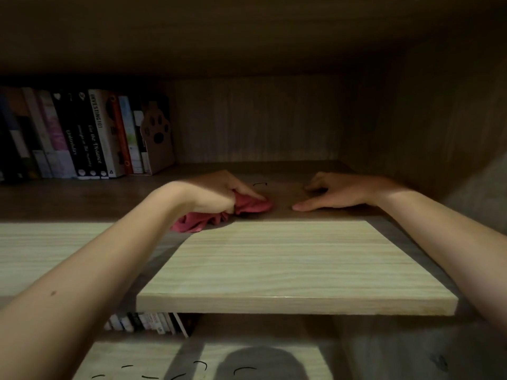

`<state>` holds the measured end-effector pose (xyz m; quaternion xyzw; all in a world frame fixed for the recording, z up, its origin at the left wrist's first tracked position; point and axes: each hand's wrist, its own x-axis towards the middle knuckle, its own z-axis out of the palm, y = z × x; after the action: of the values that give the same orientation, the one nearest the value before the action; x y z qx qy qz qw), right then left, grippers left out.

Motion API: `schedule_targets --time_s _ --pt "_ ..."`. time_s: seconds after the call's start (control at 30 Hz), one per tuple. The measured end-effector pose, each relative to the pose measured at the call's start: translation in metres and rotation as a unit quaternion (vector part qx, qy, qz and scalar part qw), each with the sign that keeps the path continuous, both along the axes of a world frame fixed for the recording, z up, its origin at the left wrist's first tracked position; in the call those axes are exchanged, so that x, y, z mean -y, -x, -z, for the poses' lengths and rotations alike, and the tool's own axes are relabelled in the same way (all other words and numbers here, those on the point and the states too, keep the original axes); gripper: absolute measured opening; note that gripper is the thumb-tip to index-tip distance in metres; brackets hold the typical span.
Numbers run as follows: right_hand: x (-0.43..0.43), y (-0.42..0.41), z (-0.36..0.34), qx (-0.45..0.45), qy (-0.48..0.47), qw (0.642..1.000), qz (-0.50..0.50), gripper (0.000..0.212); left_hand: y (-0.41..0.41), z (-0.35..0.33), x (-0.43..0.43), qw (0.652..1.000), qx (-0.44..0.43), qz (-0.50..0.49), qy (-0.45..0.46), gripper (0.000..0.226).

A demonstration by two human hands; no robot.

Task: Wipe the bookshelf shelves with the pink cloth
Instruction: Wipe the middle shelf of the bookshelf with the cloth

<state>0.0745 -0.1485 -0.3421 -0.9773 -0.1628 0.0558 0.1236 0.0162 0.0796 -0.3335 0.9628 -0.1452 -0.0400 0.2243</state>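
I look into a dim wooden bookshelf compartment. My left hand (219, 194) grips a bunched pink cloth (248, 205) and holds it down on the shelf board (282, 193) near the middle. Part of the cloth trails back under my wrist. To the right, my right hand (333, 192) rests flat on the same board, thumb stretched toward the cloth, fingers spread and slightly bent. A small gap of bare wood separates the cloth and my right thumb.
A row of upright books (82, 135) fills the left of the shelf, ended by a paw-print bookend (157, 138). The compartment's side wall (411, 127) rises at right. A lighter board (288, 264) juts out in front, with more books (148, 322) below.
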Motion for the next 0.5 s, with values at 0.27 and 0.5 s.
schedule_targets --time_s 0.27,0.5 --pt "0.000 -0.001 0.002 0.002 -0.015 1.000 -0.003 0.115 -0.011 0.006 -0.019 0.990 0.091 -0.102 -0.024 0.040" --pt "-0.039 0.003 -0.010 0.032 -0.047 0.998 -0.005 0.048 -0.012 0.002 -0.037 0.965 0.201 -0.168 0.011 0.046"
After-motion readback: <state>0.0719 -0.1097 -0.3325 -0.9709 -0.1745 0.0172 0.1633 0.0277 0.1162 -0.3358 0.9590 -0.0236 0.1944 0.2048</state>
